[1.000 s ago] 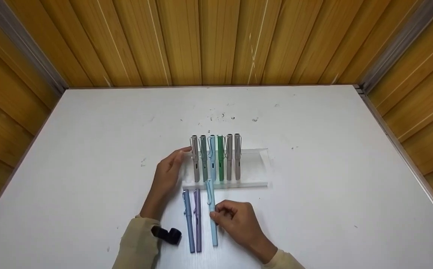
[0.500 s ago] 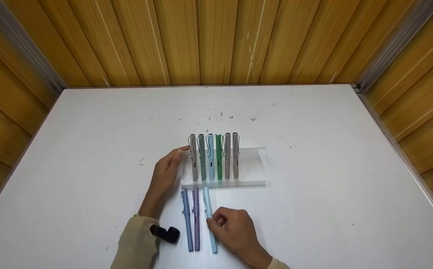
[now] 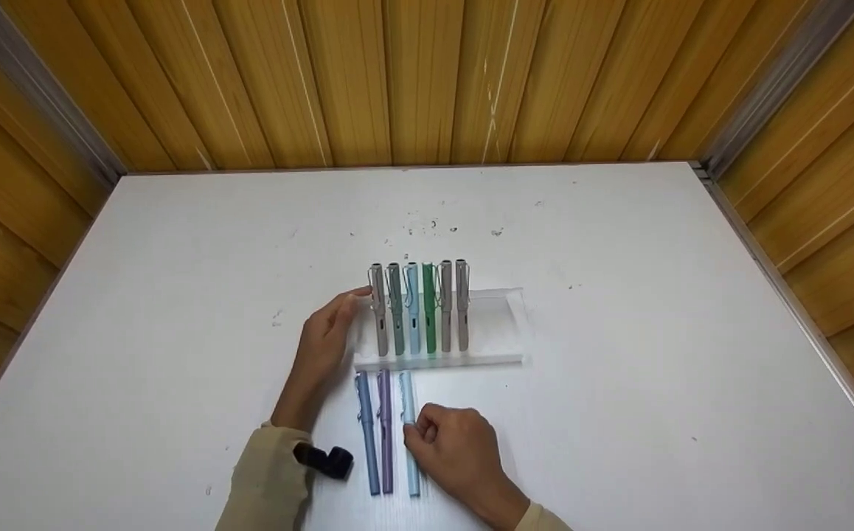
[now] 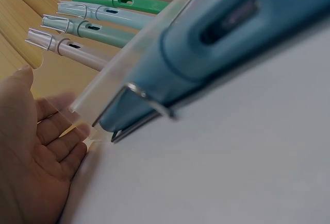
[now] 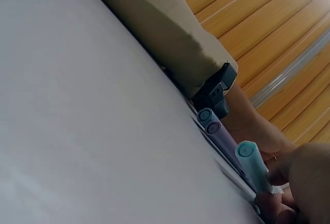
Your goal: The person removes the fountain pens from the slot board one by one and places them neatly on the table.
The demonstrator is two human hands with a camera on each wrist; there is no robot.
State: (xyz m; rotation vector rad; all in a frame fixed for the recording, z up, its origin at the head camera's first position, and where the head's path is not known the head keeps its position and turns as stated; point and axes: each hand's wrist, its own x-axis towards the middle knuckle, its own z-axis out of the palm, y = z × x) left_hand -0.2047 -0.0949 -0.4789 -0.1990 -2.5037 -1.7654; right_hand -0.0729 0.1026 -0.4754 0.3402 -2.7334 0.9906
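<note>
My right hand (image 3: 460, 450) pinches a light blue pen (image 3: 407, 394) by its middle, in front of a clear pen rack (image 3: 497, 324). Left of that pen lie a blue pen (image 3: 369, 435) and a purple pen (image 3: 386, 442), side by side on the table; in the right wrist view the light blue pen (image 5: 250, 157) shows end-on between thumb and fingers. My left hand (image 3: 326, 332) holds the rack's left edge; the left wrist view has the fingers (image 4: 67, 149) partly behind the clear panel.
Several pens stand in a row in the rack, among them a green pen (image 3: 429, 310) and a grey pen (image 3: 462, 306); the rack's right part bears none. A black device (image 3: 326, 461) sits on the left sleeve. Wood-panelled walls (image 3: 427, 81) border the white table (image 3: 619, 354).
The light blue pen has come down toward me, away from overlapping the rack, then shifted left beside the purple pen. My right hand moved with it. The left hand stays at the rack.
</note>
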